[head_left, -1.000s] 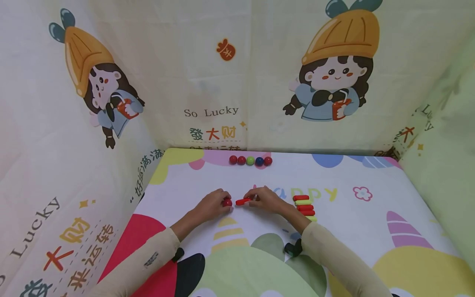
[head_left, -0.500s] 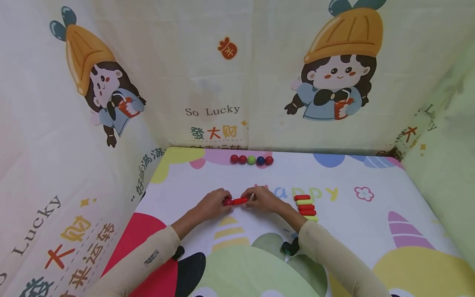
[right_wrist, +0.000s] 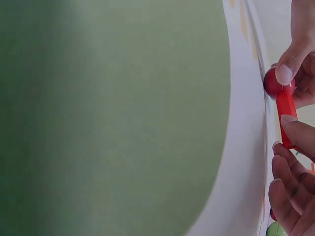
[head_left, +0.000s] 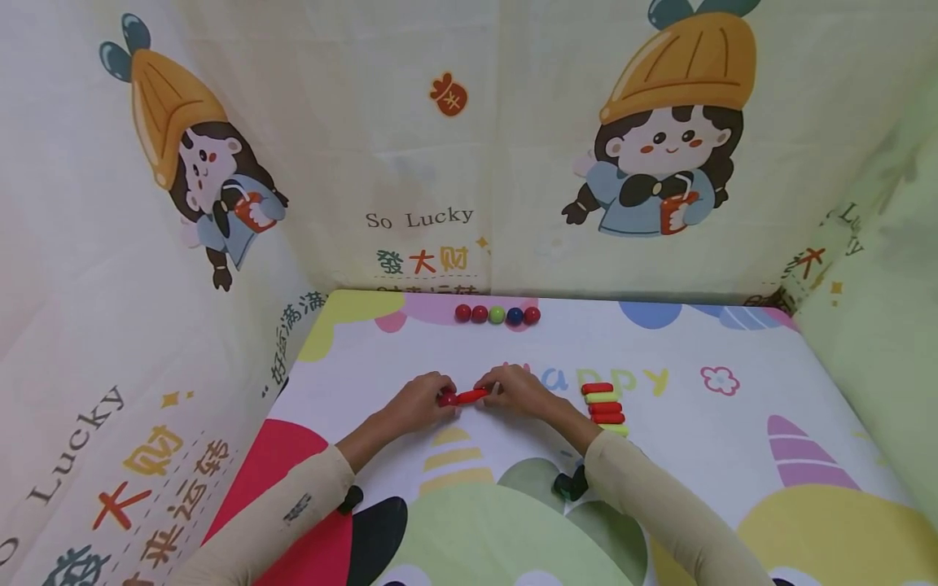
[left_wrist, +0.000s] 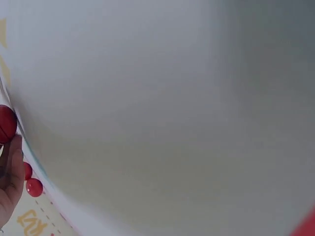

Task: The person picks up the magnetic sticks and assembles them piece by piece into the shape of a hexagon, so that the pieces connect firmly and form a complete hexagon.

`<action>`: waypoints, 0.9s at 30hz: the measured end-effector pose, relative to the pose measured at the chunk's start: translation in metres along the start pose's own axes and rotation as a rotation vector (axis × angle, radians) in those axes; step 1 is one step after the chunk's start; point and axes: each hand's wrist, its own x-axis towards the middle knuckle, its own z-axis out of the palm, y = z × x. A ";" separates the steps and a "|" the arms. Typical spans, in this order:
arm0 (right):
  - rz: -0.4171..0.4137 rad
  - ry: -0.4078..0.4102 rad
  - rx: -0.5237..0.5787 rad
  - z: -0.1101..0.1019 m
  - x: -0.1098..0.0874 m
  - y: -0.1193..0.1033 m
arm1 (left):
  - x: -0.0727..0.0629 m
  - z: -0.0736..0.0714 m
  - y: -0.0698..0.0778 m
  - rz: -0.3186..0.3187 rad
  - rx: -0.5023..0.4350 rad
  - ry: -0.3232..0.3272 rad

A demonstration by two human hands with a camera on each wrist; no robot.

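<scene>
My left hand [head_left: 422,402] grips a dark red ball [right_wrist: 272,83] near the middle of the table, its thumb lying over the ball in the right wrist view. From the other side my right hand [head_left: 519,392] pinches a bright red stick [head_left: 471,396] between thumb and fingers. The stick's left end meets the ball, and its right end lies at the right fingertips. In the left wrist view the red ball [left_wrist: 7,124] shows at the left edge beside the fingers.
A row of balls in red, green and blue [head_left: 515,316] lies near the table's back edge. Right of the right hand, several red and yellow-green sticks [head_left: 604,408] lie stacked side by side, partly beside the right sleeve [head_left: 645,488]. A printed cloth wall [head_left: 528,163] rises behind the table.
My right hand has brought the red stick left until its end meets the ball in my left hand. Its fingers have slid back toward the stick's right end. My left hand stays in place.
</scene>
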 end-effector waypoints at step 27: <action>-0.082 0.002 -0.018 0.000 0.000 -0.005 | 0.001 0.006 0.000 0.019 0.040 0.046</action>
